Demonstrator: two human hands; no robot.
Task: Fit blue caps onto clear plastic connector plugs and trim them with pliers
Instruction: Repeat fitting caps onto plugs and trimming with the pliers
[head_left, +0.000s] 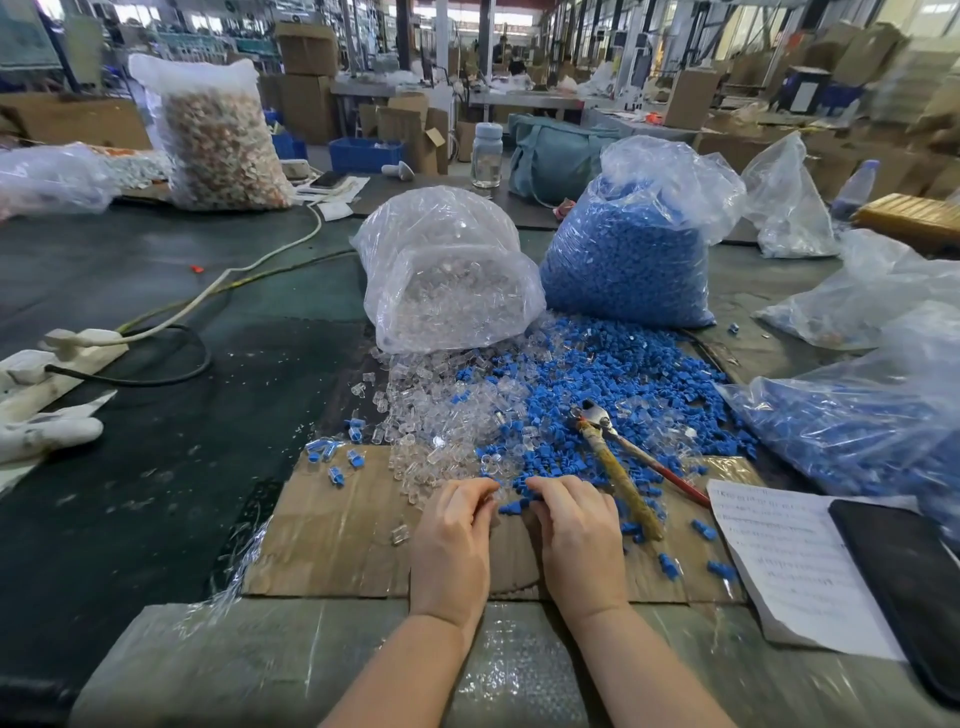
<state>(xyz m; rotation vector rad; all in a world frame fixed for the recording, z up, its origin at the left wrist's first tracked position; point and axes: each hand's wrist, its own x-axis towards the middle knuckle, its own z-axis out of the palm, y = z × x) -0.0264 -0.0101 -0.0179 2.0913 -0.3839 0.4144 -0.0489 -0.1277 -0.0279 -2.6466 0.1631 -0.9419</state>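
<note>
Your left hand (451, 540) and right hand (576, 540) lie palm-down side by side on the flat brown cardboard sheet (332, 535), near its far edge. Fingers of both curl under; grip contents unclear. Forearms bare, converging.

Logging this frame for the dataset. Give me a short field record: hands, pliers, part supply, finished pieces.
left hand: fingers curled at the edge of the loose pile; what it holds is hidden
right hand: fingers curled, touching a blue cap
pliers: lying unheld on the pile, right of both hands
clear plugs bag: open, spilling toward the cardboard sheet
blue caps bag: upright, right of the clear bag
capped plugs: a few, left of the pile
</note>
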